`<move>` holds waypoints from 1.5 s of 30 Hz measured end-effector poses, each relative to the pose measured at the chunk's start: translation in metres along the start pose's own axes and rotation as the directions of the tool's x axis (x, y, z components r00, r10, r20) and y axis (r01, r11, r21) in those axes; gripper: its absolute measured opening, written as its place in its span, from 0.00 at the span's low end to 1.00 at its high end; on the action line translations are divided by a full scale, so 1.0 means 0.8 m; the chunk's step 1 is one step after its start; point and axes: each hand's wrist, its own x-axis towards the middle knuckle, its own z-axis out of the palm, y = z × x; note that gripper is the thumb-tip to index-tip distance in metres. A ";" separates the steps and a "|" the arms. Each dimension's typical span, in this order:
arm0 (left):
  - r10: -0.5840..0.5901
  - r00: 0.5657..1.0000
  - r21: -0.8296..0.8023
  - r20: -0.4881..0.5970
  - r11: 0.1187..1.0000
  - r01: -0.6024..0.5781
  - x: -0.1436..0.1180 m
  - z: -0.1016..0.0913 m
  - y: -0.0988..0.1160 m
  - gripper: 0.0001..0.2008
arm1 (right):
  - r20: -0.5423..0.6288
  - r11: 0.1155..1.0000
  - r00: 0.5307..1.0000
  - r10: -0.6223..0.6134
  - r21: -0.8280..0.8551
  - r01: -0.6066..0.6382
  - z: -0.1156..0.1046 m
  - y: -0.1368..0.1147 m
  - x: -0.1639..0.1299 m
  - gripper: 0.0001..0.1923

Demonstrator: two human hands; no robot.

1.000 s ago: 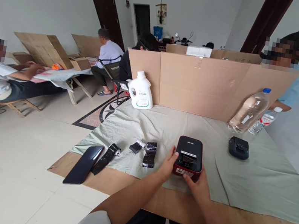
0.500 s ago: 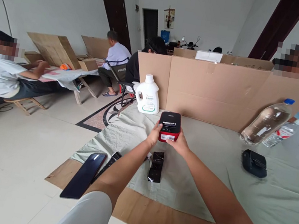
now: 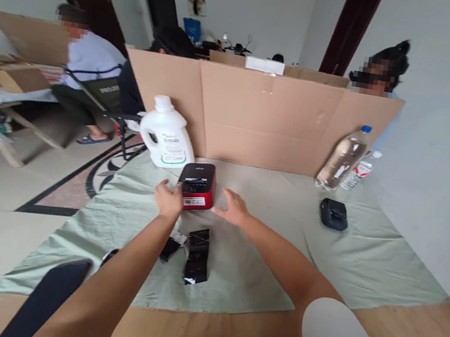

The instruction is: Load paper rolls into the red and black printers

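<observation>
A small red-and-black printer-like device stands on the green cloth beside the white jug, a white label on its front. My left hand is at the device's left side, fingers apart; whether it still touches is hard to tell. On the other side, my right hand is open, with a gap between it and the device. A strip of shiny black material lies on the cloth nearer to me, and a smaller black piece with a white end is just left of it.
Behind the device stand a white jug and a cardboard screen. To the right are a large bottle, a smaller bottle and a black device. A dark flat slab lies at front left. Other people sit beyond.
The red-and-black device, held between both hands before, now rests on the cloth beside the jug. My right hand has come away from it. The view has turned right.
</observation>
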 end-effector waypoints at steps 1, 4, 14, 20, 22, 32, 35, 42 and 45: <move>0.115 0.992 0.101 -0.060 0.989 -0.108 -0.016 -0.001 0.009 0.21 | 0.004 0.995 0.998 0.059 -0.086 -0.059 -0.024 0.021 -0.006 0.39; 0.502 0.832 0.122 0.235 0.834 -0.538 -0.087 0.003 0.039 0.16 | -0.113 0.930 0.953 0.281 -0.214 -0.299 -0.109 0.097 -0.029 0.35; 0.302 0.162 -0.045 0.940 0.576 -0.816 -0.288 0.025 0.044 0.29 | -0.293 0.566 0.615 0.732 -0.240 -0.788 -0.219 0.291 -0.137 0.45; 0.276 0.150 -0.040 0.949 0.582 -0.812 -0.289 0.016 0.045 0.30 | -0.331 0.667 0.675 0.660 -0.157 -0.729 -0.199 0.264 -0.162 0.43; 0.291 0.156 -0.050 0.944 0.591 -0.805 -0.290 0.014 0.047 0.30 | -0.329 0.737 0.739 0.588 -0.161 -0.657 -0.185 0.237 -0.172 0.42; 0.279 0.346 0.079 0.896 0.665 -0.743 -0.288 0.004 0.043 0.29 | -0.269 0.899 0.910 0.315 -0.224 -0.377 -0.073 0.091 -0.225 0.40; 0.248 0.417 0.143 0.875 0.689 -0.711 -0.286 0.001 0.043 0.27 | -0.264 0.886 0.905 0.335 -0.239 -0.398 -0.058 0.070 -0.229 0.40; 0.187 0.521 0.199 0.833 0.777 -0.597 -0.278 0.008 0.051 0.23 | -0.281 0.899 0.933 0.224 -0.311 -0.309 -0.047 0.068 -0.251 0.42; 0.155 0.528 0.152 0.835 0.858 -0.491 -0.271 0.028 0.063 0.24 | -0.272 0.918 0.958 0.093 -0.348 -0.188 -0.045 0.081 -0.269 0.42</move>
